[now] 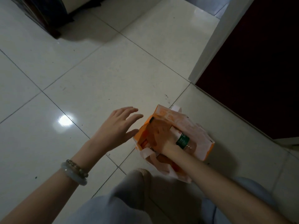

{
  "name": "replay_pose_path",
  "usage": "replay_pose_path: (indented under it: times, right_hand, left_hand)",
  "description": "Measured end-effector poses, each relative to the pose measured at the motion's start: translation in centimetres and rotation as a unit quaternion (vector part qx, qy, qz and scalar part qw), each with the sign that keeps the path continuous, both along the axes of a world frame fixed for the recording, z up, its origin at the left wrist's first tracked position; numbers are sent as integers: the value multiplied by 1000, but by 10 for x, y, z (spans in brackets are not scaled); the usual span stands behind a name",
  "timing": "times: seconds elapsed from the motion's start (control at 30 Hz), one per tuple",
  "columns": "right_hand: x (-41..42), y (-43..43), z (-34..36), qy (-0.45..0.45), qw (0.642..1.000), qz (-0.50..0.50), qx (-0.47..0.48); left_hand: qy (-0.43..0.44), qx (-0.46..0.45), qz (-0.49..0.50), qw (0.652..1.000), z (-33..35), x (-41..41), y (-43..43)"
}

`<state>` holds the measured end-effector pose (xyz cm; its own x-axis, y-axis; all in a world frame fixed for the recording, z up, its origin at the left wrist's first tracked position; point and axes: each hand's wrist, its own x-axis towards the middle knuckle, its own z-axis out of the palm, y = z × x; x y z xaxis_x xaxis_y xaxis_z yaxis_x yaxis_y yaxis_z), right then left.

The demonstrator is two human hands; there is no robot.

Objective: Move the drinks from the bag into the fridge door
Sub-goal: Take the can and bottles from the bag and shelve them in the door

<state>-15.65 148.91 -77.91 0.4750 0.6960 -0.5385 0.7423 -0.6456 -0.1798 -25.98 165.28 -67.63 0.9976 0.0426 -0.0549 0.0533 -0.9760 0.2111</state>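
An orange and white plastic bag [200,136] lies on the tiled floor in front of my knees. My right hand [163,139] reaches into its mouth and is closed around a bottle [182,139] with a green and white label; part of the bottle shows through the thin plastic. My left hand [119,128] hovers just left of the bag's opening, fingers spread, holding nothing. Two bracelets sit on my left wrist. The fridge door [252,65] is the dark red panel at the upper right, with a white edge.
Glossy white floor tiles [80,78] spread to the left and ahead. Dark furniture [42,16] stands at the upper left. My knees in light trousers [129,199] fill the bottom of the view.
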Motion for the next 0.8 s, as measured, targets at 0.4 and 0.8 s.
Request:
replay_pose_path:
  times: [0.4,0.8]
  right_hand:
    - [-10,-17,-16,-24,995,73,68]
    - [19,-87,147,136,926,-183,301]
  left_hand:
    - [-26,-10,-1,1000,-2,-2,6]
    - [-39,14,-60,997,54,16,-6]
